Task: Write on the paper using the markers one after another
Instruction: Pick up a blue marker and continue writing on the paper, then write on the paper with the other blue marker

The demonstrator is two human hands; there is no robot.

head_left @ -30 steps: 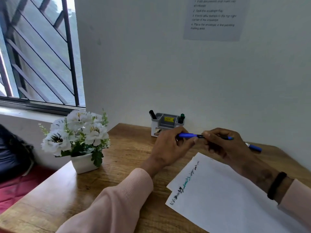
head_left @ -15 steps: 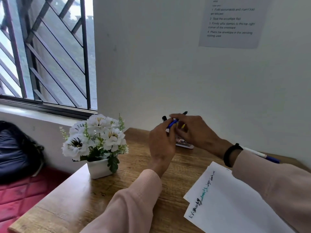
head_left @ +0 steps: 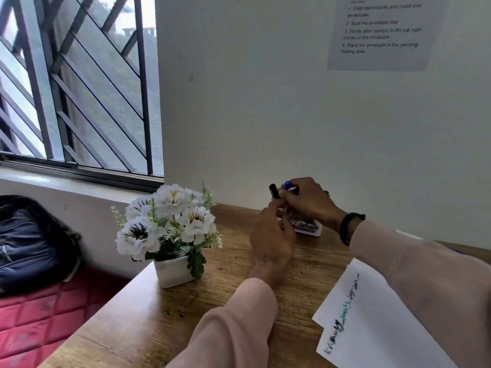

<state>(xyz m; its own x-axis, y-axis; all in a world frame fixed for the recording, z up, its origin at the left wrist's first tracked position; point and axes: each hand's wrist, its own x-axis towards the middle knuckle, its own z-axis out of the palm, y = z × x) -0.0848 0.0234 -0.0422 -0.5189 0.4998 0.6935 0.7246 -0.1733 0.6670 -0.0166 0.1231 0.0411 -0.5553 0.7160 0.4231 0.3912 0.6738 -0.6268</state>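
My right hand [head_left: 308,200] is shut on a blue marker [head_left: 287,185], holding it over the grey marker holder [head_left: 305,227] at the back of the wooden table [head_left: 164,320]. A black marker [head_left: 273,191] stands in the holder's left side, and a green marker tip [head_left: 326,193] peeks out behind my right hand. My left hand [head_left: 271,237] is raised in front of the holder, fingertips at the base of the black marker; a grip on it is not clear. The white paper [head_left: 377,333], with handwriting in several colours along its left edge, lies at the front right.
A white pot of white flowers [head_left: 170,229] stands on the table's left side. A white and blue pen [head_left: 407,235] lies behind my right sleeve. A printed notice [head_left: 380,30] hangs on the wall. A dark bag [head_left: 29,245] rests on a red cushion below the barred window.
Both hands moved from above the paper back to the holder, carrying the blue marker. The marker went from level between both hands to my right hand alone, over the holder.
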